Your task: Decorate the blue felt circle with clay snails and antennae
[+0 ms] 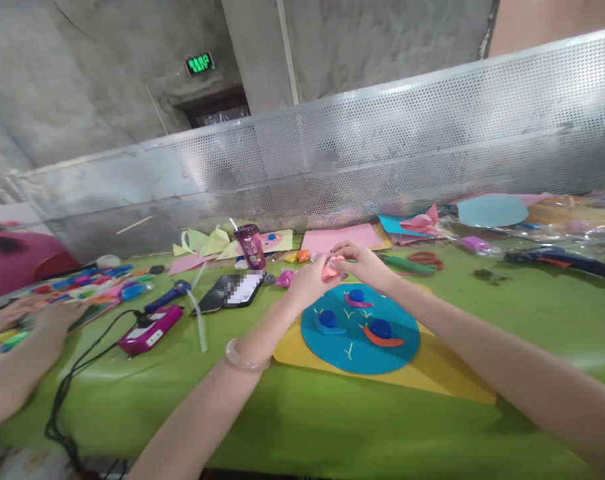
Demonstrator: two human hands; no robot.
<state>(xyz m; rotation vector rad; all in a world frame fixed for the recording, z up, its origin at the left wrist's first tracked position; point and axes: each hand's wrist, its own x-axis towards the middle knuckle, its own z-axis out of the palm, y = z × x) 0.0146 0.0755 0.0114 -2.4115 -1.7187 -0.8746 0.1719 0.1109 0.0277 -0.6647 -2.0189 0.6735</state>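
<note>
My left hand [310, 280] and my right hand [366, 264] meet above the far edge of a blue paper circle [322, 351]. Between them is a salmon-pink lump [331, 269] that looks like modelling clay, possibly in a wrapper; both hands have their fingers closed on it. The circle lies on a yellow sheet [452, 373]. On it sit clay snails with dark blue round shells: one with a pink body [358, 303], one light blue [332, 329] and one orange [390, 342]. Thin yellow grass-like marks lie among them.
Left of my hands are phones [242, 293], a purple cup with a straw [251, 248], a glue gun [167, 295] and a magenta power box [151, 330] with black cable. Scissors [425, 262] lie right, pliers-like tool [562, 259] farther. Another person's arm [27, 367] reaches in at left.
</note>
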